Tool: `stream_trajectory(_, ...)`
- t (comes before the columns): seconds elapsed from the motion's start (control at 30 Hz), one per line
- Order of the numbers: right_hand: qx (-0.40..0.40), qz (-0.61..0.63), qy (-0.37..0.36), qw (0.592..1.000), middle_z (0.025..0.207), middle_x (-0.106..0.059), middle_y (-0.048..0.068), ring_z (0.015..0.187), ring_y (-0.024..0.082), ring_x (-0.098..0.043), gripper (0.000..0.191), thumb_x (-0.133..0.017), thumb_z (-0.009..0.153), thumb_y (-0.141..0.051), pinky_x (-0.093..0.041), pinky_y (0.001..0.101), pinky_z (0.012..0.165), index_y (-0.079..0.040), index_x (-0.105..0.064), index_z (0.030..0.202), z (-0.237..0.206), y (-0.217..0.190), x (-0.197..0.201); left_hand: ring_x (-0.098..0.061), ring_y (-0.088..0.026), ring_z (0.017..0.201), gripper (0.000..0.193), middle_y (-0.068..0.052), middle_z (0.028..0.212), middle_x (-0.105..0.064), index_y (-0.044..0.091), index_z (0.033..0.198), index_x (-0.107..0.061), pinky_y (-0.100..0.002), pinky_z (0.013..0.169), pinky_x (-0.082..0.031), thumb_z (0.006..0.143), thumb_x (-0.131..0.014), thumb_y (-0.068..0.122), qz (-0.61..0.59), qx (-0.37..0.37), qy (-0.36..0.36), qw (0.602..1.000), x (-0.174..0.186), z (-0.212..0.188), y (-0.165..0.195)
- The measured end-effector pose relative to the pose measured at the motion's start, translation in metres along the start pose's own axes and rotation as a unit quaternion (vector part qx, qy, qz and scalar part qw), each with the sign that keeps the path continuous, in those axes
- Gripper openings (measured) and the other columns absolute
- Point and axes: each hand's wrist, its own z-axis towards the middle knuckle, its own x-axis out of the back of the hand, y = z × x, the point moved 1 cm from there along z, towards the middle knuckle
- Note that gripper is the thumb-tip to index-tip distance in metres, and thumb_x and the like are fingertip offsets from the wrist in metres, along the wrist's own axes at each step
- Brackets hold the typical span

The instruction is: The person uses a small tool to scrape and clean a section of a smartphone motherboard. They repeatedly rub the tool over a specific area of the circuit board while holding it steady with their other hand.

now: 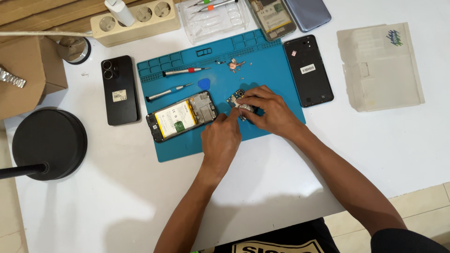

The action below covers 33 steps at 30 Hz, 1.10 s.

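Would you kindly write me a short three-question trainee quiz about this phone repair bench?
1. True or false: both hands are on the small circuit board over the blue mat.
2. Which lies just left of the hands? A) the opened phone with its battery showing B) the power strip C) the lamp base
3. How many screwdrivers lie on the mat?

Key: 1 true; 2 A; 3 two, one with a red collar and one plain.
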Motion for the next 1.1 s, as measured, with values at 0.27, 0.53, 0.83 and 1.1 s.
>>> stream_trajectory(0.27, -0.013, -0.011, -0.009, 1.000, 0.113, -0.072, 0.007, 0.105, 0.023, -0.065, 0.033, -0.084, 0.083, -0.014, -0.058, 0.0349, 0.090, -0.007, -0.077, 0.114, 0.000, 0.002, -0.002, -0.068, -0.026, 0.049, 0.024, -0.011, 0.072, -0.070, 0.004, 0.115, -0.074, -0.039, 0.039, -0.051, 0.092, -0.066, 0.004, -0.009, -0.007, 0.021, 1.000, -0.007, -0.006, -0.004)
stream_trajectory(0.53, -0.015, -0.007, -0.002, 1.000, 0.112, -0.072, 0.007, 0.104, 0.023, -0.065, 0.031, -0.084, 0.083, -0.014, -0.057, 0.0363, 0.092, -0.008, -0.078, 0.112, 0.000, 0.000, 0.001, -0.068, -0.027, 0.051, 0.017, -0.012, 0.074, -0.069, 0.004, 0.111, -0.073, -0.040, 0.040, -0.051, 0.096, -0.065, 0.006, -0.014, -0.024, 0.037, 0.999, -0.006, -0.004, -0.004)
stream_trajectory(0.83, -0.020, 0.002, -0.005, 1.000, 0.112, -0.071, 0.006, 0.105, 0.024, -0.065, 0.033, -0.086, 0.081, -0.017, -0.057, 0.0360, 0.090, -0.009, -0.078, 0.113, 0.001, -0.002, 0.001, -0.070, -0.031, 0.056, 0.019, -0.012, 0.076, -0.071, 0.006, 0.110, -0.072, -0.045, 0.044, -0.053, 0.093, -0.063, 0.007, 0.015, 0.016, -0.012, 1.000, 0.002, -0.005, 0.001)
stream_trajectory(1.1, -0.002, -0.016, -0.016, 1.000, 0.113, -0.070, 0.006, 0.105, 0.024, -0.064, 0.035, -0.084, 0.081, -0.011, -0.056, 0.0374, 0.093, -0.007, -0.077, 0.115, 0.001, 0.004, -0.001, -0.071, -0.034, 0.056, 0.024, -0.014, 0.075, -0.071, 0.007, 0.114, -0.072, -0.047, 0.044, -0.054, 0.092, -0.062, 0.006, 0.020, 0.042, -0.031, 0.998, -0.002, -0.001, 0.008)
